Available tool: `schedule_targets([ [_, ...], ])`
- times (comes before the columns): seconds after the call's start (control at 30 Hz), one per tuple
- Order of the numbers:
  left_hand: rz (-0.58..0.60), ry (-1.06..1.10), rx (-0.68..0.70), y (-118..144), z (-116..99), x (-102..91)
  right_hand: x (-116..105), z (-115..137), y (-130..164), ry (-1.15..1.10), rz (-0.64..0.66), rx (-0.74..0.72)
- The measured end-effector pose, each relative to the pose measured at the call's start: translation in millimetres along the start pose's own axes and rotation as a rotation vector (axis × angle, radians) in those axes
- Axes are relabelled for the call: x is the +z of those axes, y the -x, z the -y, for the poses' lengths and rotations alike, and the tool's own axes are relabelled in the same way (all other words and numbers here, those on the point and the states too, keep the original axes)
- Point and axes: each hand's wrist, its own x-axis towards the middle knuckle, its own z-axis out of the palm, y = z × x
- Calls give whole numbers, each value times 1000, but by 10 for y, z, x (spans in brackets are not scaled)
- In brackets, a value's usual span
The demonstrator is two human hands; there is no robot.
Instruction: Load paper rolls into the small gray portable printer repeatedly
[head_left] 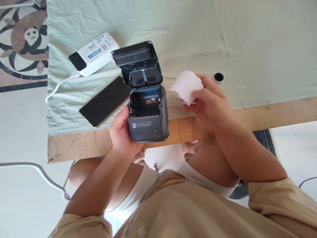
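Observation:
My left hand (122,135) is wrapped round the left side and bottom of a dark grey portable receipt printer (148,127). Its lid (138,62) is swung up and back, and no roll shows in the paper bay. To the right of the printer, my right hand (209,102) grips a white paper roll (187,86) between thumb and fingers. The roll's loose end sticks out on its left, towards the printer, with a gap between the two. Some fingers of my right hand are hidden behind the roll.
A black-screened phone (105,100) lies left of the printer on the green cloth (260,49). Behind it is a white power bank (95,54) with a white cable (58,86). A small round black-and-white object (218,78) sits at right. The wooden table edge (279,114) runs along the front.

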Motion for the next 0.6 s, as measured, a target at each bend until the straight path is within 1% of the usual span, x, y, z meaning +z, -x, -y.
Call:
schedule_targets([
  [0.07,-12,-10,6,-5,-12,6,13,35,1,-200,55,133],
  [0.1,-12,-15,12,-4,-16,10,11,43,-4,-258,84,161],
  [0.17,-1,-25,7,7,-16,16,-20,27,-30,-304,127,160],
  [0.27,58,7,12,32,5,19,-124,-88,-116,-265,199,109],
  [0.33,114,36,32,43,26,12,-204,-190,-179,-180,244,62],
  [0.4,150,42,46,47,44,0,-259,-267,-217,-105,263,29],
  [0.47,160,40,52,47,53,-11,-276,-296,-222,-93,251,38],
  [0.57,173,24,48,53,48,-13,-261,-276,-206,-107,202,67],
  [0.6,175,17,37,56,42,-10,-259,-267,-209,-98,187,55],
])
